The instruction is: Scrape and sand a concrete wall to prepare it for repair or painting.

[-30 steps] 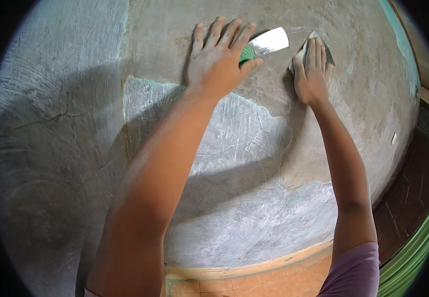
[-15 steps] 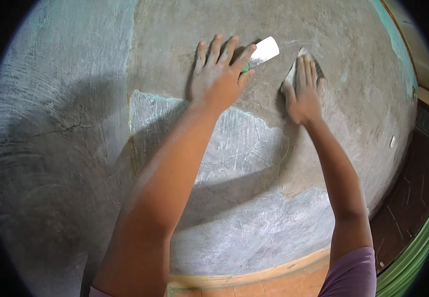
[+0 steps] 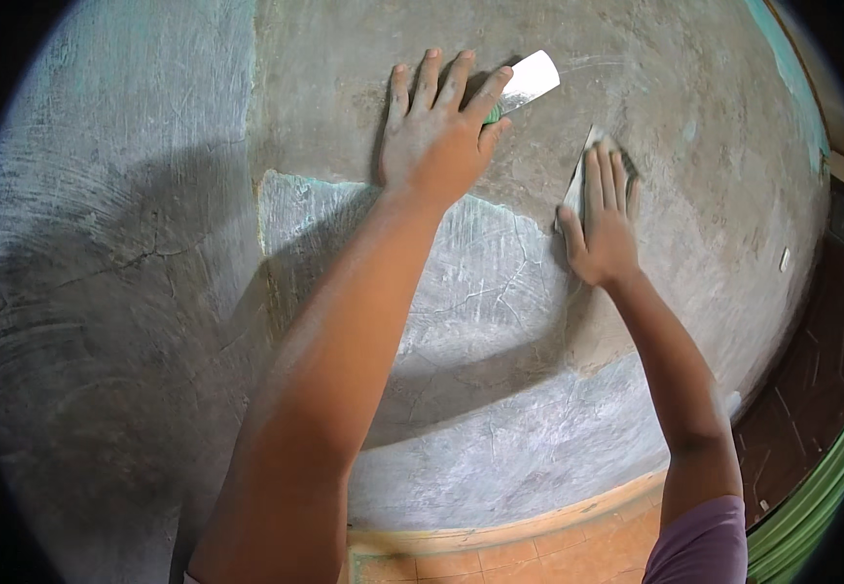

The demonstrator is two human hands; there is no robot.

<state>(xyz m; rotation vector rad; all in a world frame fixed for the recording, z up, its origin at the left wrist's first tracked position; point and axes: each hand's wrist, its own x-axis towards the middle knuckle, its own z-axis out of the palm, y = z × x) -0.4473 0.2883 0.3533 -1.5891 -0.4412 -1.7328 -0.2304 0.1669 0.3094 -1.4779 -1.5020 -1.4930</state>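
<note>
My left hand (image 3: 427, 146) lies against the patchy grey wall (image 3: 324, 97) with fingers spread, holding a scraper by its green handle (image 3: 492, 115) between thumb and forefinger; its shiny blade (image 3: 530, 80) points up to the right. Lower and to the right, my right hand (image 3: 605, 234) presses a thin grey sheet (image 3: 574, 187) flat to the wall, fingers extended over it. The sheet's edges show beside the fingers; the rest is hidden under them. A paler, cracked patch (image 3: 461, 273) with a ragged teal-edged border lies below my hands.
A pale orange border (image 3: 422, 540) runs along the wall's foot above orange floor tiles (image 3: 509, 562). At the right are a dark brown surface (image 3: 782, 399), green draped fabric (image 3: 811, 496) and a small white fitting (image 3: 785, 259). The wall bears a teal strip (image 3: 793, 78) near its right edge.
My right hand and the sheet have moved down the wall over the last second. My left hand with the scraper has shifted only slightly, staying spread on the wall.
</note>
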